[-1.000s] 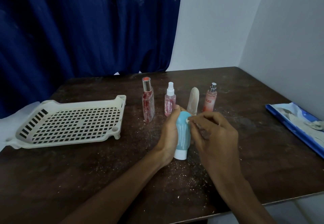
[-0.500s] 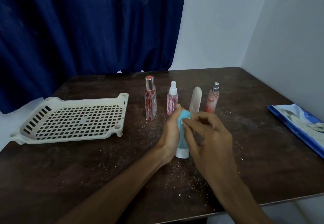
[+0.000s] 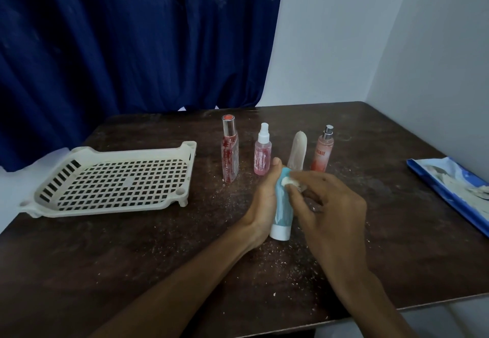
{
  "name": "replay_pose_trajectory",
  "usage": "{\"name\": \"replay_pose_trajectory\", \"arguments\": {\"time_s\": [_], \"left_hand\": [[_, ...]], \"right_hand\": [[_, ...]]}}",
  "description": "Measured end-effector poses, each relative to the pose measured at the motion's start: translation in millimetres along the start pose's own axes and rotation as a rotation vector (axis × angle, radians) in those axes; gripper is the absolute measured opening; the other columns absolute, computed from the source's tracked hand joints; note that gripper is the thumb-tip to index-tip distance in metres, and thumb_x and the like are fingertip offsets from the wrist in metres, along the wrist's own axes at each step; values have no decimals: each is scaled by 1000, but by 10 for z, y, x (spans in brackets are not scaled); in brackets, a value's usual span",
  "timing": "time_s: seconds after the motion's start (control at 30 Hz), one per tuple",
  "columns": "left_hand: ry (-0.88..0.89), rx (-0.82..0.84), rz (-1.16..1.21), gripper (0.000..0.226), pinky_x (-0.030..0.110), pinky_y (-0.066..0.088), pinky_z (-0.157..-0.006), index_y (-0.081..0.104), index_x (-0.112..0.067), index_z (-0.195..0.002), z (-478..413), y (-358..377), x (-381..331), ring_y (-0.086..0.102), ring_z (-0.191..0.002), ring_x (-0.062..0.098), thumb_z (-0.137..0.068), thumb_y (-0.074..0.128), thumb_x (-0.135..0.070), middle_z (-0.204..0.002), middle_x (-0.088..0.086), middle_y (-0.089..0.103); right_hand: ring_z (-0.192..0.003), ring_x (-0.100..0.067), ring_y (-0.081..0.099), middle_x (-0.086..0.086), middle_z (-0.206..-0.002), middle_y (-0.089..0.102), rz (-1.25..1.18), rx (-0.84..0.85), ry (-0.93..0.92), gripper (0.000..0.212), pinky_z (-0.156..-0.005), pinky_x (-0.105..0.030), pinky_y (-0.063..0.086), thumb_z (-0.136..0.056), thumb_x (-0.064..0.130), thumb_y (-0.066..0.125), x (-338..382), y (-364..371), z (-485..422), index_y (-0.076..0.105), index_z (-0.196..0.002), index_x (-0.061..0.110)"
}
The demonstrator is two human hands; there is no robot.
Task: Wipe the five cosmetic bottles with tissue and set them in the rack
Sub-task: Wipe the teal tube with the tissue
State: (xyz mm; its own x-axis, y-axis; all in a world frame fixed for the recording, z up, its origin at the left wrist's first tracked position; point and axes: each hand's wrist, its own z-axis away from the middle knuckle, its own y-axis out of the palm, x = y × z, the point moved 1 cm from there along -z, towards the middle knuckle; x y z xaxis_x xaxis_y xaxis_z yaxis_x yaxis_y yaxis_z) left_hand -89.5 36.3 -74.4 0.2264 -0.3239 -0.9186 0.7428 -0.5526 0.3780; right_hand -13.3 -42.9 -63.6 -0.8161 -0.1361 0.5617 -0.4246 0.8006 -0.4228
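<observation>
Dim, cool light is falling evenly; the white wall is glowing brightest while the dark bench is swallowing light; shadows are lying soft; wide-angle distortion is bowing the edges; the right hand is blurring slightly.

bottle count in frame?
5. Four stand in a row on the table: red bottle, pink spray bottle, pale tube, peach spray bottle. The left hand grips the blue tube. The rack holds none.

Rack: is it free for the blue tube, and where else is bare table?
The rack holds nothing; its whole grid is free. Bare table lies in front of the rack, and between right hand and tissue pack. Crowded: the four-bottle row behind the blue tube.
</observation>
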Motion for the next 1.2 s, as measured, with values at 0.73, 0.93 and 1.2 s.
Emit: {"name": "replay_pose_trajectory", "arguments": {"time_s": [0.73, 0.93, 1.2], "left_hand": [[24, 26, -58, 54, 23, 56, -73, 68, -11, -104, -25, -57, 39, 71, -84, 12, -104, 29, -49, -89, 1, 75], [-11, 0, -66, 62, 28, 56, -84, 65, -3, -119, -13, -53, 12, 71, -95, 19, -101, 32, -53, -103, 9, 74], [13, -6, -100, 68, 25, 58, -77, 61, 3, -124, -31, -73, 35, 69, -87, 16, -102, 30, -54, -96, 9, 71]], "right_hand": [[-84, -14, 66, -6, -95, 71, 98, -37, -110, 22, -86, -6, 42, -71, -3, 81, 62, 35, -54, 78, -91, 7], [-84, -18, 67, -7, -96, 70, 135, -2, -159, 21, -77, -17, 50, -70, -1, 82, 55, 0, 10, 78, -90, 6], [-85, -21, 67, -10, -97, 69, 137, 27, -194, 25, -79, -19, 51, -67, -4, 83, 106, 30, 81, 77, -90, 4]]}}
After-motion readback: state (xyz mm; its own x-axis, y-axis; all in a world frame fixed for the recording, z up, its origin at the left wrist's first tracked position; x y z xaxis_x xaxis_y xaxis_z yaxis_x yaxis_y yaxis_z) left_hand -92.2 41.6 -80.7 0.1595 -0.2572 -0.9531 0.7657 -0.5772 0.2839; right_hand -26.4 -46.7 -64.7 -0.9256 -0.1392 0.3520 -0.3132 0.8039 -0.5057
